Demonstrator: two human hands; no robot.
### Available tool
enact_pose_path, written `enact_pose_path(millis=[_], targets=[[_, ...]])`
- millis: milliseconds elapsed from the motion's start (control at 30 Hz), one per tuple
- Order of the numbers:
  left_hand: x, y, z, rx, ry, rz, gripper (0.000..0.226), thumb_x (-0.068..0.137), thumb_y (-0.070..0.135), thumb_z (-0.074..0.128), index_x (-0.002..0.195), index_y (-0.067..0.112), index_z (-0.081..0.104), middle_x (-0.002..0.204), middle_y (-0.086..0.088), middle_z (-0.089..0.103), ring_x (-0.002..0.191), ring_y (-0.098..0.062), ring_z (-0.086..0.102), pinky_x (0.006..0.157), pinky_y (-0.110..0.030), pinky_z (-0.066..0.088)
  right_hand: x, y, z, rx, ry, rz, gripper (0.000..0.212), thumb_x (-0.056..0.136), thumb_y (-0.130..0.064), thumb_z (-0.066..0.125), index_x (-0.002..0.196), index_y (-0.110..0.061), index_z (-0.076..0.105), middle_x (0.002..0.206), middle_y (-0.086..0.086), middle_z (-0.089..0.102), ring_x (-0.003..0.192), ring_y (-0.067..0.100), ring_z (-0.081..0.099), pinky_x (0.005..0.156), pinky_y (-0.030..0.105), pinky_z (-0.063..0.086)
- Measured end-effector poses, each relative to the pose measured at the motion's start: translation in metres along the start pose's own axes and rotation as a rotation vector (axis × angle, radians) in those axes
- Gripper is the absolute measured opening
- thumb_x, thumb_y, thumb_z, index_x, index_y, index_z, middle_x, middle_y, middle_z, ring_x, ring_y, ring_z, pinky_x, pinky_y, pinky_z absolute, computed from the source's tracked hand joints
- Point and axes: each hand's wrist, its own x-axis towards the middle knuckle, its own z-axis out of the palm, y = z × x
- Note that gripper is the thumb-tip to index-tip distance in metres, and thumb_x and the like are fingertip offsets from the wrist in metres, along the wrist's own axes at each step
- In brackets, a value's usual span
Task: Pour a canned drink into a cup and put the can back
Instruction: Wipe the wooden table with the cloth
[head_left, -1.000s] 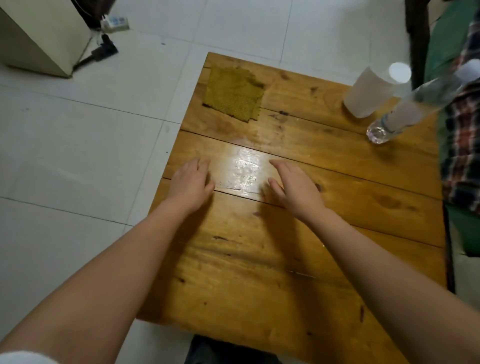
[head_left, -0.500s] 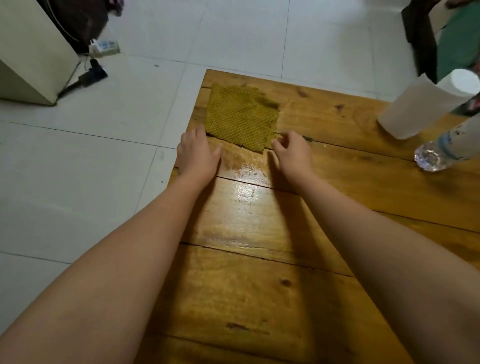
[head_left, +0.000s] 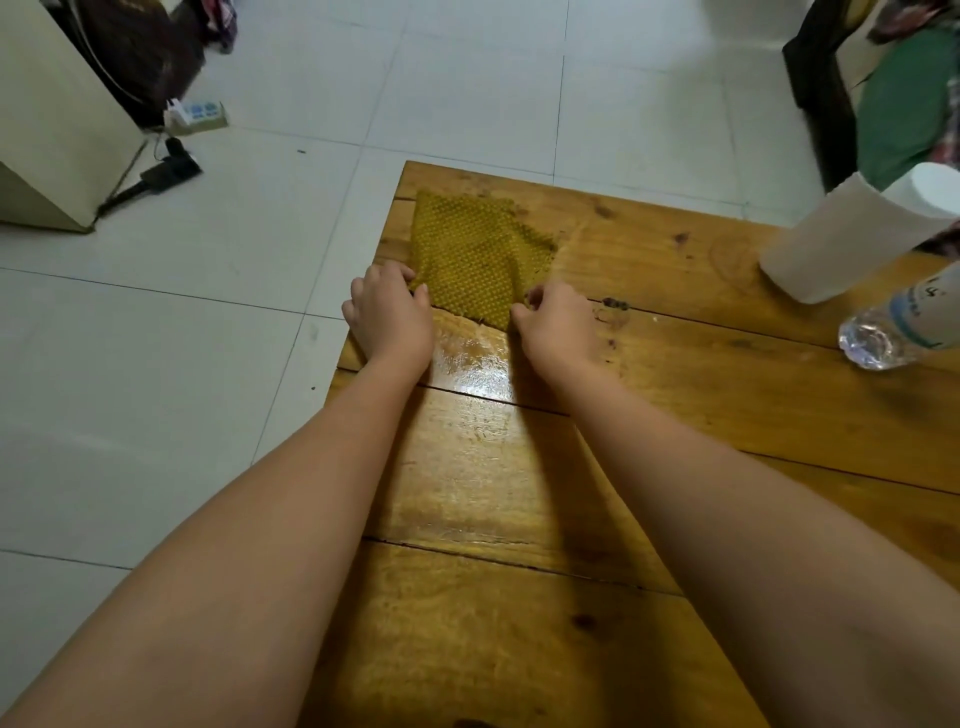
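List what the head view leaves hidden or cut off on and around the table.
- Plastic bottle: top cut off by right frame edge.
- Green cloth: near corners hidden under left hand and right hand.
- Can and cup: none in view.
- Paper roll: far end partly cropped.

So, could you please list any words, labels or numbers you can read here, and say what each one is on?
None can be read.
Plastic bottle: its label carries blue and dark marks, too blurred to read.
Power strip on the floor: blue patches, too small to read.

A white cup (head_left: 852, 239) stands near a clear bottle (head_left: 893, 332).
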Motion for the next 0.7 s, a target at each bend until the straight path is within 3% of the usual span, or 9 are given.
enact_pose_path(millis=[100, 167, 267, 367, 500, 600, 633, 700], targets=[[-0.005, 0.002, -0.002, -0.117, -0.016, -0.04, 0.02, 0.092, 0.021, 0.05, 0.108, 0.011, 0.056, 0.116, -0.006, 0.057, 0.115, -0.023, 0.046, 0.097, -0.037, 0.033, -0.003, 0.0, -0.006, 0.121, -0.017, 0.021, 0.005, 0.087, -0.017, 0.055, 0.09, -0.013, 0.056, 0.09, 0.008, 0.061, 0.086, 0.026, 0.056, 0.067, 0.03, 0.038], [-0.011, 0.004, -0.005, -0.244, -0.048, -0.062, 0.016, 0.089, 0.02, 0.052, 0.103, 0.011, 0.054, 0.106, -0.006, 0.058, 0.103, -0.022, 0.051, 0.084, -0.035, 0.041, -0.007, 0.001, -0.01, 0.181, -0.025, 0.028, 0.004, 0.086, -0.015, 0.054, 0.084, -0.014, 0.051, 0.083, 0.006, 0.057, 0.078, 0.024, 0.054, 0.064, 0.029, 0.035], [-0.023, 0.009, -0.013, -0.413, -0.109, -0.082, 0.012, 0.086, 0.018, 0.056, 0.092, 0.013, 0.046, 0.086, 0.002, 0.051, 0.079, -0.013, 0.048, 0.061, -0.024, 0.037, -0.015, 0.005, -0.017, 0.322, -0.022, 0.051, 0.007, 0.086, -0.012, 0.054, 0.083, -0.013, 0.048, 0.074, -0.001, 0.049, 0.07, 0.018, 0.046, 0.062, 0.029, 0.034], [-0.038, 0.01, -0.02, -0.535, -0.134, -0.13, 0.014, 0.081, 0.014, 0.059, 0.086, 0.012, 0.046, 0.077, 0.006, 0.045, 0.069, -0.009, 0.042, 0.06, -0.021, 0.035, -0.031, 0.01, -0.023, 0.399, -0.018, 0.077, 0.005, 0.086, -0.012, 0.054, 0.086, -0.013, 0.049, 0.08, -0.002, 0.048, 0.071, 0.014, 0.044, 0.059, 0.029, 0.034], [-0.071, 0.003, -0.024, -0.591, -0.211, -0.202, 0.015, 0.08, 0.012, 0.06, 0.079, 0.016, 0.046, 0.082, -0.003, 0.049, 0.069, -0.015, 0.044, 0.059, -0.026, 0.037, -0.059, 0.024, -0.03, 0.437, -0.049, 0.1, 0.005, 0.086, -0.014, 0.054, 0.085, -0.014, 0.05, 0.095, 0.009, 0.057, 0.088, 0.023, 0.053, 0.077, 0.036, 0.044], [-0.1, 0.004, -0.028, -0.651, -0.252, -0.275, 0.02, 0.08, 0.009, 0.059, 0.076, 0.023, 0.045, 0.084, -0.005, 0.054, 0.07, -0.02, 0.046, 0.05, -0.026, 0.035, -0.084, 0.039, -0.043, 0.437, -0.083, 0.122, 0.005, 0.088, -0.015, 0.054, 0.085, -0.015, 0.05, 0.093, 0.006, 0.058, 0.079, 0.018, 0.055, 0.068, 0.026, 0.046], [-0.11, 0.006, -0.031, -0.681, -0.26, -0.308, 0.019, 0.08, 0.007, 0.058, 0.082, 0.022, 0.047, 0.091, -0.007, 0.057, 0.074, -0.021, 0.049, 0.051, -0.026, 0.036, -0.092, 0.045, -0.048, 0.447, -0.092, 0.131, 0.005, 0.089, -0.015, 0.054, 0.085, -0.015, 0.05, 0.092, 0.005, 0.058, 0.074, 0.016, 0.055, 0.063, 0.023, 0.047], [-0.132, 0.013, -0.035, -0.766, -0.282, -0.378, 0.032, 0.082, 0.001, 0.056, 0.108, 0.018, 0.048, 0.108, -0.011, 0.059, 0.089, -0.023, 0.058, 0.064, -0.029, 0.047, -0.109, 0.057, -0.059, 0.477, -0.106, 0.15, 0.007, 0.087, -0.016, 0.055, 0.081, -0.019, 0.051, 0.095, 0.005, 0.061, 0.081, 0.02, 0.06, 0.074, 0.034, 0.054]])
